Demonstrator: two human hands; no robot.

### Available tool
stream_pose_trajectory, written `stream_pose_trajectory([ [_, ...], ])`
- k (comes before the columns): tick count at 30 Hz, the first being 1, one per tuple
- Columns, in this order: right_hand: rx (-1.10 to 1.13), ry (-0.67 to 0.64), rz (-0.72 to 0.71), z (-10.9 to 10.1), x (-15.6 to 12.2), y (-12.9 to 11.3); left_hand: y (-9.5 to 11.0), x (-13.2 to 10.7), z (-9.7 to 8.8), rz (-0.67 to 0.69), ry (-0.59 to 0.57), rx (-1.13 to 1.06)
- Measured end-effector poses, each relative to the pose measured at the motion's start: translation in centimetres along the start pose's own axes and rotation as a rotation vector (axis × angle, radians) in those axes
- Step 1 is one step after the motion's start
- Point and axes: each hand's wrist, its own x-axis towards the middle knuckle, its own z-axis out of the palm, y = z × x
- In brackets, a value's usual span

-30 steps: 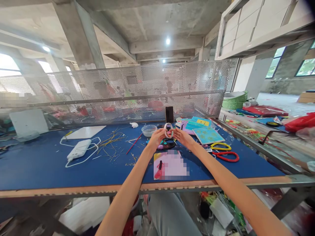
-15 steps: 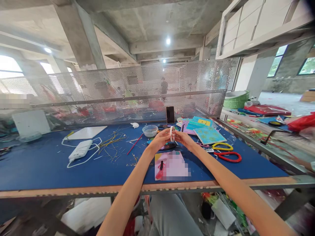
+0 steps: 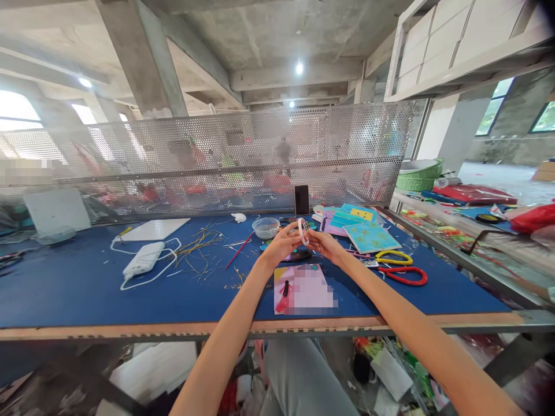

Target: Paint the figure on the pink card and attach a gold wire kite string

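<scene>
Both my arms reach out over a blue-topped workbench (image 3: 78,289). My left hand (image 3: 281,245) and my right hand (image 3: 326,244) meet above the table's middle, and both pinch a small white ring of tape (image 3: 302,230) held upright between them. Below the hands lie a dark round dish (image 3: 299,255) and a pink card (image 3: 303,289). A black phone (image 3: 302,200) stands upright behind the hands against the perforated metal screen (image 3: 208,156).
A white power bank with its cable (image 3: 143,261), thin yellow sticks (image 3: 197,248), a red stick (image 3: 237,252) and a clear bowl (image 3: 265,227) lie to the left. Teal and purple cards (image 3: 362,231), yellow scissors (image 3: 392,257) and red scissors (image 3: 405,275) lie to the right. Another cluttered bench (image 3: 468,214) stands at right.
The white ring has turned in my fingers from face-on to nearly edge-on. My hands stay together over the table; the view has shifted slightly.
</scene>
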Motion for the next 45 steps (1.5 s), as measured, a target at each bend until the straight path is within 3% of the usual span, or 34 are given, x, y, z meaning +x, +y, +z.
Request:
stream_pose_trajectory([
  [7,0.002,0.010,0.005,0.1,-0.1,-0.2,0.0,-0.1,0.1,-0.024,-0.003,0.013],
  [15,-0.019,-0.014,-0.015,-0.4,0.1,0.3,-0.4,0.0,0.4,-0.019,0.082,0.036],
  [35,-0.029,0.011,-0.036,-0.6,-0.1,0.0,-0.6,0.0,-0.1,-0.009,0.033,0.110],
  [45,-0.041,-0.027,-0.049,0.0,-0.2,-0.1,-0.9,-0.3,-0.2,0.088,0.234,0.139],
])
